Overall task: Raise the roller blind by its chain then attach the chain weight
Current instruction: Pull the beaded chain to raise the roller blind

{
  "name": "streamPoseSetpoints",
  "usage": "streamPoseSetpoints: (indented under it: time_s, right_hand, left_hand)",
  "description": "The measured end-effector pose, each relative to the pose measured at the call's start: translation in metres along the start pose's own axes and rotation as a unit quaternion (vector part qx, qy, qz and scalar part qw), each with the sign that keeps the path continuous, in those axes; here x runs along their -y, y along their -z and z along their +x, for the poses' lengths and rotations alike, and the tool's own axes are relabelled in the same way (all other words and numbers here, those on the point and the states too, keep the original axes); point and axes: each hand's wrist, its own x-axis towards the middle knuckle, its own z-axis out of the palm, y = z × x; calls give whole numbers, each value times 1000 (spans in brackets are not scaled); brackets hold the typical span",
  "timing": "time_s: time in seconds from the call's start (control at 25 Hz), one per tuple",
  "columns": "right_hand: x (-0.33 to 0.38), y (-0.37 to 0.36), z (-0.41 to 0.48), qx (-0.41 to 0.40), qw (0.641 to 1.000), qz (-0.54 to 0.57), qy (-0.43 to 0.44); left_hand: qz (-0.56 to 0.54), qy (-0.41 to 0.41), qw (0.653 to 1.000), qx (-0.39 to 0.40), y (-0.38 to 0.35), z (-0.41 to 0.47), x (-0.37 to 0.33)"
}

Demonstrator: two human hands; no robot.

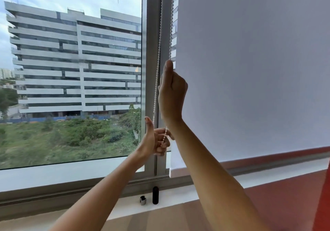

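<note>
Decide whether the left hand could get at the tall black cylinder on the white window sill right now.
Probably yes: the tall black cylinder stands uncovered below the left hand, but its fingers hold the white bead chain and must release it first.

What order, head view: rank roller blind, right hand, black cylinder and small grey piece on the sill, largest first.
roller blind
right hand
black cylinder
small grey piece
Hand is nearer the camera, so its lead over the cylinder is unsure.
</note>
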Motion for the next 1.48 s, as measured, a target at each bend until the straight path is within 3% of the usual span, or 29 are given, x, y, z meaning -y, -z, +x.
streamPoseSetpoints:
  time_s: [0.16, 0.28, 0.44, 0.56, 0.68, 0.8, 0.92, 1.04, 1.16, 1.32, 1.48]
  right_hand:
    - [-9, 6, -44, 64, 991, 10, -114]
    - [-31, 20, -77, 70, 995, -10, -76]
    - [-50, 33, -124, 86, 991, -28, -95]
    - [-62, 42, -147, 86, 988, -59, -116]
    - [-66, 45, -151, 100, 987, -71, -108]
    - [-67, 41, -152, 104, 985, -58, -124]
    - [-74, 42, -150, 133, 978, -47, -155]
    - [-79, 49, -135, 163, 967, -3, -195]
    - [-84, 50, -105, 123, 959, 63, -246]
    - [-57, 43, -49, 133, 939, 173, -267]
    - [-15, 34, -1, 206, 851, 332, -350]
  left_hand:
    - [42, -64, 997, -8, 10, 23, -29]
    - [48, -72, 996, -19, 9, 26, -57]
    - [-78, -43, 992, 86, 4, 23, -91]
    - [-67, -8, 992, 107, -8, 18, -105]
    - [-82, -41, 996, 10, -17, 15, -95]
    - [-30, -141, 983, -111, -30, 13, -86]
    - [35, -197, 965, -167, -35, 12, -85]
    - [65, -229, 951, -198, -30, 11, -82]
    - [92, -242, 943, -210, -31, 5, -70]
    - [81, -207, 955, -196, -34, -8, -30]
    - [33, -150, 972, -178, -32, -22, -4]
